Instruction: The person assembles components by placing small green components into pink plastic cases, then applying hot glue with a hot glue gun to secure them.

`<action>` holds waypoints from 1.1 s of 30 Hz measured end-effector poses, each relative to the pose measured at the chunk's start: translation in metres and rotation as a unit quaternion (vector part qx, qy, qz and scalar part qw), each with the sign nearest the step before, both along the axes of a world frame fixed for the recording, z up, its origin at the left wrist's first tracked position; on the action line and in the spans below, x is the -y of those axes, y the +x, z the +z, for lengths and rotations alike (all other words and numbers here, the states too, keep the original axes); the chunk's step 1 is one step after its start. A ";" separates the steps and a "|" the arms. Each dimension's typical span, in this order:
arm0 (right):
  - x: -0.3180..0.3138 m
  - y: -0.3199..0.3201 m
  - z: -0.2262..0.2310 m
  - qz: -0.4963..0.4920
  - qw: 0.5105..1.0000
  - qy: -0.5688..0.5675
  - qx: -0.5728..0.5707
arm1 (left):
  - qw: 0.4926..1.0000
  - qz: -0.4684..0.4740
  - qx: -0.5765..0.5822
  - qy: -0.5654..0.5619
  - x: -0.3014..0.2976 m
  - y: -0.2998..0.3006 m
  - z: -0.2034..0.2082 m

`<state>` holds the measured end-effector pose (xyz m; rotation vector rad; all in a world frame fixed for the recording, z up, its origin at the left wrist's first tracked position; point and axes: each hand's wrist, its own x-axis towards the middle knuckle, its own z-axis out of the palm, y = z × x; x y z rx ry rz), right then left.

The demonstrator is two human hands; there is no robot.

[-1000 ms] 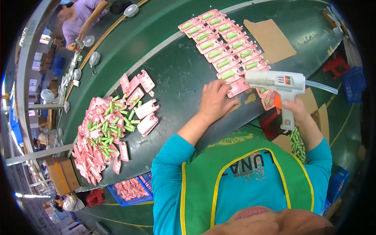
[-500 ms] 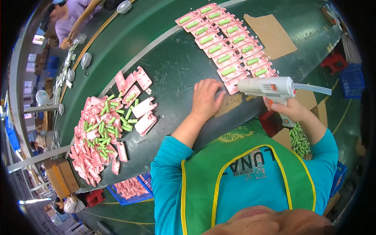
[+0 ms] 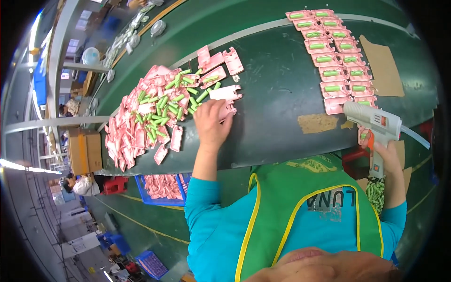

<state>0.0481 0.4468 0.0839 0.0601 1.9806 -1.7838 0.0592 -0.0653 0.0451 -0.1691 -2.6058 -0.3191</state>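
Note:
My left hand is at the near side of a heap, thumb and fingers around a pink plastic casing that still lies on the table; the fingertips are partly hidden. Another pink casing lies just beyond. My right hand is wrapped round the handle of a white hot glue gun with an orange trigger. The gun's nozzle points left, close to an unfilled pink casing at the near end of two columns of casings. Most casings there hold a green cylindrical battery and thin wires.
Loose pink casings and green batteries form the heap at left on the dark green table. Cardboard lies beyond the columns, a brown patch nearer. Below stands a blue crate. A clear glue stick trails from the gun.
My left hand has moved left from beside the columns to the loose casings. The glue gun, still in my right hand, has tilted and come nearer to me. The view has shifted left.

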 end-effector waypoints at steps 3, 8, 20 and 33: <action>0.008 0.000 0.003 0.006 0.999 -0.037 0.000 | 0.997 0.055 0.052 -0.020 0.016 0.015 -0.006; 0.028 0.012 0.009 -0.038 0.995 -0.095 0.007 | 0.990 -0.016 0.142 0.001 -0.015 0.020 -0.026; 0.035 0.026 -0.002 -0.063 0.987 -0.149 -0.007 | 0.951 -0.153 0.220 0.152 -0.105 -0.011 -0.012; 0.032 0.026 -0.011 -0.084 0.982 -0.168 -0.004 | 0.990 -0.106 -0.015 0.095 -0.081 -0.040 -0.011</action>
